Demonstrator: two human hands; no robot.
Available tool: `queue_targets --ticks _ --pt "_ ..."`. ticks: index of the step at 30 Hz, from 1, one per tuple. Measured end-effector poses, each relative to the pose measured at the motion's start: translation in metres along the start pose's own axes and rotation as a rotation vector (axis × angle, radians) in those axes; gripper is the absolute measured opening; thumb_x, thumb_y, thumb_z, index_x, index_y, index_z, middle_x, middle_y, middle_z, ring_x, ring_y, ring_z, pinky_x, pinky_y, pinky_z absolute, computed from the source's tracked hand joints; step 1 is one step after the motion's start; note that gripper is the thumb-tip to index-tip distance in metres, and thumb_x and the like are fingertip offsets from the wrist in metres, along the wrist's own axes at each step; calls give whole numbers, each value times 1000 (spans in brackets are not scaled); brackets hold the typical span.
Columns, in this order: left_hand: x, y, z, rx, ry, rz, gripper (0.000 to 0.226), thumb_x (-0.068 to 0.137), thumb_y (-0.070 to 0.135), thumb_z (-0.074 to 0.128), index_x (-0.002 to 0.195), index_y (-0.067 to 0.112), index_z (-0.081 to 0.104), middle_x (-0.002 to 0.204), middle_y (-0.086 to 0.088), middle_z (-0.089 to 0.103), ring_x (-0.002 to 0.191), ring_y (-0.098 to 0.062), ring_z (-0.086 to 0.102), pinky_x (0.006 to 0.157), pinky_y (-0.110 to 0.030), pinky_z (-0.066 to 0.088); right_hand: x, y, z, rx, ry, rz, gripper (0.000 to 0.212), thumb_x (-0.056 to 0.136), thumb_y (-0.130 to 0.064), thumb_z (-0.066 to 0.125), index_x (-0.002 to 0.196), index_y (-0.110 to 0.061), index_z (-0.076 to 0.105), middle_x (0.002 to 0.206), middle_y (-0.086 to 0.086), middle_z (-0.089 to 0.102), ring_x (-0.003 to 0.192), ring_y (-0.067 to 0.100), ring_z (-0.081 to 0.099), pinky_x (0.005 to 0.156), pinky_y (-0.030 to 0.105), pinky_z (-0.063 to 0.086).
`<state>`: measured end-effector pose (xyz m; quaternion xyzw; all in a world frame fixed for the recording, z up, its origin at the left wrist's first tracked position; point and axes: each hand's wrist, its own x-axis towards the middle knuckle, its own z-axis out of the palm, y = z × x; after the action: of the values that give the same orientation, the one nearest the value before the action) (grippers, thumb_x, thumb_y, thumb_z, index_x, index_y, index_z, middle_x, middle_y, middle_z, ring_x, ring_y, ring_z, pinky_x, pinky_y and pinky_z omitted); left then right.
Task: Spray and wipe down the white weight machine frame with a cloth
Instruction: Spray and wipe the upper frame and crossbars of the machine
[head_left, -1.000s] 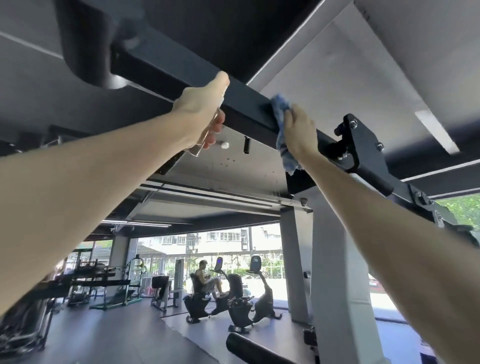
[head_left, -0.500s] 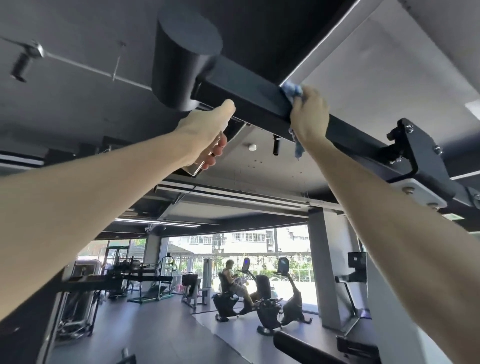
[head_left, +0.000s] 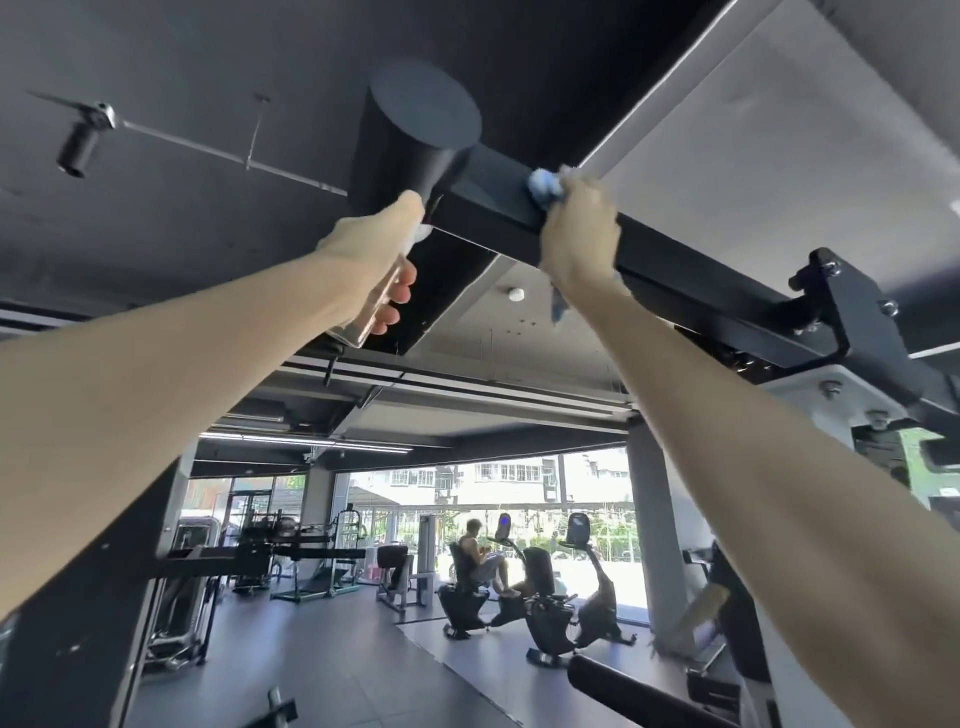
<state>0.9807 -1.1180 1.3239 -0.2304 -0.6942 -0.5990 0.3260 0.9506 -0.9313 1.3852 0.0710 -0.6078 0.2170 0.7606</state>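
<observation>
Both my arms reach up to a dark overhead bar (head_left: 675, 260) of the weight machine. My right hand (head_left: 579, 234) grips a blue cloth (head_left: 544, 188) and presses it on the bar, a tail of cloth hanging below the wrist. My left hand (head_left: 371, 260) holds a clear spray bottle (head_left: 371, 312), its white top near the bar's underside. A black cylindrical roller pad (head_left: 415, 140) caps the bar just left of the cloth. A white part of the frame (head_left: 810, 387) shows under the bar at right.
A black bolted bracket (head_left: 852, 306) clamps the bar at right. Another black padded roller (head_left: 623, 686) lies low at centre right. Exercise bikes (head_left: 550, 597), one with a person seated, stand by the far windows. Other gym machines (head_left: 260, 561) fill the left.
My right hand has slid the cloth left along the bar toward the roller pad. My left hand with the bottle has risen closer to the bar. The view has shifted left and up.
</observation>
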Motion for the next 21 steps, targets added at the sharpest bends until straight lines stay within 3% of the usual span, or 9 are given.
queue_targets --ticks 5,7,9,11,13,15,18,21 --pt "-5 3 -10 -9 90 -74 46 87 52 49 72 9 57 61 -4 53 46 -20 46 55 -26 44 -38 -35 23 139 9 -341 43 90 5 39 127 -8 57 138 6 49 123 24 46 99 31 34" --pt "-4 4 -17 -24 97 -69 44 87 51 49 73 10 56 59 -3 52 44 -20 45 52 -25 42 -30 -32 8 183 -28 -325 44 87 6 36 120 -7 61 128 6 56 111 23 52 91 30 40" --pt "1 3 -24 -29 107 -52 43 87 51 48 74 11 56 56 -2 52 42 -19 44 49 -23 42 -11 -50 -6 254 -47 -191 44 81 7 31 105 -7 65 111 2 62 89 17 57 75 27 45" --pt "5 3 -28 -37 116 -42 45 88 54 48 75 12 57 54 -1 53 41 -18 46 48 -22 43 5 -76 -12 291 -22 -142 42 75 8 28 96 -1 64 99 5 64 80 22 60 73 34 51" --pt "9 2 -29 -42 115 -46 47 88 55 48 74 12 58 55 -2 54 38 -17 47 45 -20 44 11 -93 -8 309 13 -140 42 77 9 29 100 -2 63 106 6 62 86 22 58 73 33 48" --pt "11 -1 -29 -46 98 -54 48 88 56 49 72 11 58 55 -2 53 37 -16 45 44 -20 43 10 -95 2 388 70 -132 37 81 8 32 92 -11 61 105 1 58 83 14 51 66 27 38" --pt "17 -9 -29 -66 96 -50 52 88 57 50 69 9 58 57 -4 52 41 -18 45 47 -24 41 -2 -90 11 476 198 -234 37 89 5 36 108 -10 64 124 5 57 108 13 51 80 17 32" --pt "24 -21 -29 -63 110 -55 52 88 56 50 68 8 58 56 -4 53 42 -19 45 49 -25 41 -8 -91 17 564 278 -402 38 88 5 37 113 -6 65 126 10 58 118 22 53 93 23 38"
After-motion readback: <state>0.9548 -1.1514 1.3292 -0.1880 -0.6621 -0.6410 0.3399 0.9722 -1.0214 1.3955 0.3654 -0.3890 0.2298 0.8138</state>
